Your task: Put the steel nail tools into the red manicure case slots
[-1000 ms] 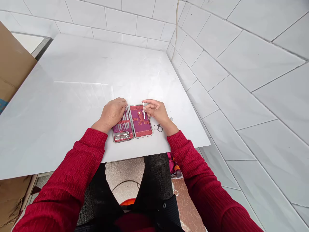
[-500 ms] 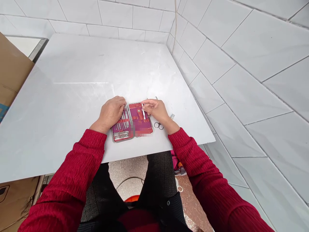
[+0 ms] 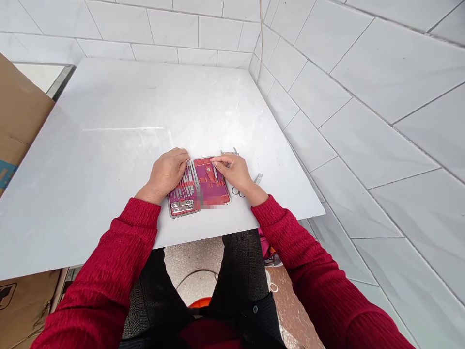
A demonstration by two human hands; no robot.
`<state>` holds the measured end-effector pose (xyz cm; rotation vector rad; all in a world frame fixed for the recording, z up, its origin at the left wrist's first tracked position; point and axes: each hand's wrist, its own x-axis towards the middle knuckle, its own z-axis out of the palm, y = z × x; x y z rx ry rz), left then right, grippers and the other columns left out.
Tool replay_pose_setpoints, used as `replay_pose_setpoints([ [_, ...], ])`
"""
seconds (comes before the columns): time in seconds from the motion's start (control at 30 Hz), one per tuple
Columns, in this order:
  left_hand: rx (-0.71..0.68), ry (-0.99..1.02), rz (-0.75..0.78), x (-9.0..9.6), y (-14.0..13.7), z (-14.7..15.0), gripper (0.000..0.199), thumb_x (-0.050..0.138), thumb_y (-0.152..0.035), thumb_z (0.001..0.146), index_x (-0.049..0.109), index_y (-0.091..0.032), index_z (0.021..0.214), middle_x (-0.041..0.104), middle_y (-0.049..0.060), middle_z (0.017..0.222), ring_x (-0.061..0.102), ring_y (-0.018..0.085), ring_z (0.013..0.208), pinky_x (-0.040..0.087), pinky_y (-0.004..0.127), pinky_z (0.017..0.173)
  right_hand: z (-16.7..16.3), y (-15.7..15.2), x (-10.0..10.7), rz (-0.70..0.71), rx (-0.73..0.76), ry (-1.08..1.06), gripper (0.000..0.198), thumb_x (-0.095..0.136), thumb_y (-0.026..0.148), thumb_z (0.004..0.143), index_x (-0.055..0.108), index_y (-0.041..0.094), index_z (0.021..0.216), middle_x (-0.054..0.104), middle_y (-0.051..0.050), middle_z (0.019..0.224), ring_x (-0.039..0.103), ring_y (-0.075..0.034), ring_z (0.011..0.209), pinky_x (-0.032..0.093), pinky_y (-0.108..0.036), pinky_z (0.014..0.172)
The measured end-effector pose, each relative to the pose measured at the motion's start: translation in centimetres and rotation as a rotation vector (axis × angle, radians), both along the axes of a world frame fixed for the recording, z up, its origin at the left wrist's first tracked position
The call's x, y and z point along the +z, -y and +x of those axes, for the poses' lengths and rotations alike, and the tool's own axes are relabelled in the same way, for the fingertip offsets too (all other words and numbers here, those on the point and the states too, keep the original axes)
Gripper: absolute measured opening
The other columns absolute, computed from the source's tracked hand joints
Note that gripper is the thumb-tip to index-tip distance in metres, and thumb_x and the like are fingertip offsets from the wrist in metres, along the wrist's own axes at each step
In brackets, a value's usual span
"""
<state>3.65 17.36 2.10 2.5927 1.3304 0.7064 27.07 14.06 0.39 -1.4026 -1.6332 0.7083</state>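
Slim tool pinched above an open manicure case

One hinged manicure case with purple lining, red trim and a silver metal rim lies open near the near edge of the glossy white table, towards its near right corner. The right hand has thumb and forefinger pressed together on one slim silver metal tool over the right half, beside one red strap. The left hand curls over the left half's far left corner; its fingertips are hidden, so I can't tell whether it grips.

Two silver nail clippers lie along the left half's near edge; the thin metal implements beyond them are too crowded to count. A blurred patch covers some of the case's near part.

Right of the case, one pair of dark-handled scissors shows two loops, the rest blocked by the right wrist. One flat silver piece lies past that wrist, and curved silver metal pokes out beyond the right hand. One brown cardboard box stands at the table's left edge.
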Motion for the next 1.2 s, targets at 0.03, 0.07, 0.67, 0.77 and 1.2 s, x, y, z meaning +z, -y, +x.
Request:
replay_pose_setpoints([
  [0.03,-0.002,-0.003,0.000,0.0,0.0,0.0,0.034,0.039,-0.019,0.097,0.073,-0.022,0.101,0.074,0.008,0.117,0.066,0.027,0.114,0.055,0.042,0.090,-0.1,0.0,0.1,0.020,0.001,0.040,0.017,0.064,0.026,0.090,0.081,0.023,0.095,0.073,-0.003,0.090,0.061,-0.018,0.082,0.049,-0.032,0.077],
  [0.07,-0.003,-0.005,0.001,0.0,0.0,0.0,0.034,0.039,-0.020,0.098,0.073,-0.022,0.101,0.074,0.008,0.117,0.066,0.027,0.114,0.055,0.042,0.090,-0.2,0.1,0.1,0.038,0.005,0.079,0.017,0.064,0.024,0.091,0.080,0.023,0.093,0.072,-0.003,0.088,0.061,-0.018,0.082,0.049,-0.032,0.077],
  [0.67,0.002,0.000,-0.012,0.2,0.0,0.0,0.035,0.039,-0.020,0.098,0.073,-0.022,0.103,0.073,0.007,0.122,0.067,0.027,0.114,0.056,0.042,0.091,-0.9,2.0,1.7,0.104,0.008,0.503,0.027,0.054,0.017,0.094,0.075,0.022,0.079,0.068,-0.005,0.090,0.060,-0.020,0.088,0.042,-0.031,0.074],
  [0.77,0.004,-0.002,-0.005,0.2,-0.1,0.0,0.035,0.039,-0.022,0.098,0.073,-0.023,0.104,0.073,0.006,0.122,0.066,0.027,0.116,0.056,0.042,0.092,-1.0,2.3,1.7,0.113,0.020,0.560,0.026,0.054,0.019,0.095,0.076,0.022,0.081,0.069,-0.005,0.092,0.061,-0.020,0.090,0.042,-0.031,0.073],
  [1.2,0.000,-0.018,0.024,0.1,-0.3,-0.2,0.037,0.037,-0.023,0.100,0.073,-0.023,0.104,0.073,0.006,0.124,0.067,0.027,0.114,0.056,0.041,0.089,6.0,1.2,3.1,-0.110,-0.498,0.517,0.019,0.058,0.030,0.091,0.071,0.022,0.078,0.073,-0.004,0.080,0.061,-0.020,0.073,0.039,-0.030,0.064],
])
